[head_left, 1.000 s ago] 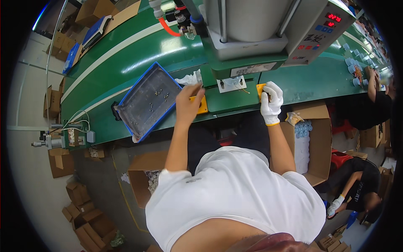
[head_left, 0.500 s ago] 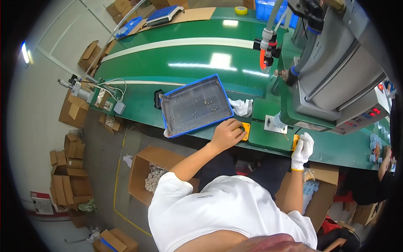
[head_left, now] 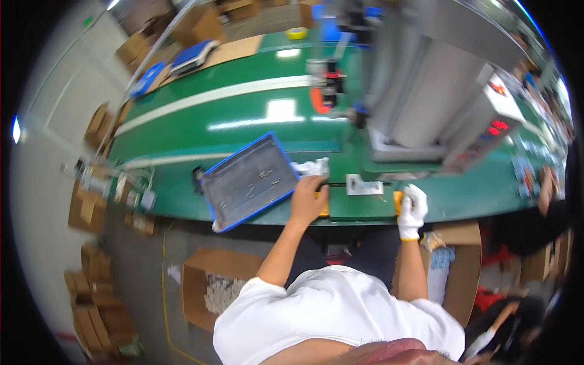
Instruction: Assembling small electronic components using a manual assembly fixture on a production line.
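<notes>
My bare left hand (head_left: 308,199) reaches over the table's front edge, its fingers loosely bent and apart. It lies against a yellow button box (head_left: 323,205) and partly covers it. My right hand (head_left: 413,212), in a white knitted glove, curls at the right side of a second yellow box (head_left: 398,202). What lies under its fingers is hidden. Between my hands, a small metal plate (head_left: 365,185) with a dark mark sits on the green press base (head_left: 359,209). The grey press (head_left: 420,91) rises behind it, blurred.
A blue-rimmed tray (head_left: 243,185) with several small bits stands left of my left hand, beside a crumpled white cloth (head_left: 313,166). Open cartons (head_left: 198,277) flank my legs. Yellow tape (head_left: 297,33) lies at the back. Another person's hand (head_left: 547,181) is at far right.
The whole view has shifted, with the table and press now farther left in it. My left hand's fingers have loosened at the yellow box; my right hand stays by its box.
</notes>
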Tool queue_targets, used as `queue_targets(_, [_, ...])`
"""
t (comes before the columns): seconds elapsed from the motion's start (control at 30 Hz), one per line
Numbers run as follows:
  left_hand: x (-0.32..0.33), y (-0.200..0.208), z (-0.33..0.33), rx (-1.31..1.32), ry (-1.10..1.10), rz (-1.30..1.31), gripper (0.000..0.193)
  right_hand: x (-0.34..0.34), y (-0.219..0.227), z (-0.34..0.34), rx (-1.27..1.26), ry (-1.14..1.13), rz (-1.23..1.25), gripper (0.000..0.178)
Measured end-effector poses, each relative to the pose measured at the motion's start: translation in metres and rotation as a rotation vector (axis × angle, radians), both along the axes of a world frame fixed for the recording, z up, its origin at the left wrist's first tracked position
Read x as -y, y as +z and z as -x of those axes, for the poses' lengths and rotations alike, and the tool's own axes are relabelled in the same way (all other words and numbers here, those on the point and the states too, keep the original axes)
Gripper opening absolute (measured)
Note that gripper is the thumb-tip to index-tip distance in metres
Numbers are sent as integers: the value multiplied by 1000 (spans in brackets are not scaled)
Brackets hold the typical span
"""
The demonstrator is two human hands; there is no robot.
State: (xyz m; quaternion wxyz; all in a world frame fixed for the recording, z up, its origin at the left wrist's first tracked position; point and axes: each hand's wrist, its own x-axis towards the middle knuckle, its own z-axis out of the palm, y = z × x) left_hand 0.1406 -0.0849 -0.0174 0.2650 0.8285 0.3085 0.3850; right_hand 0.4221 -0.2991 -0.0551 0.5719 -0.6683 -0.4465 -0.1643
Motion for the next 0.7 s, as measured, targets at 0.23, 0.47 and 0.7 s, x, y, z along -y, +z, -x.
queue_targets(0.23, [1, -1, 4, -46, 4, 155, 19, -7, 11, 0, 20, 9, -21, 9])
queue_targets(0.47, [-3, -19, 1, -58, -24, 270, 23, 1, 7, -1, -17, 15, -54, 10])
queue_targets(0.7, [2, -8, -1, -85, 9, 296, 23, 2, 4, -3, -115, -15, -65, 11])
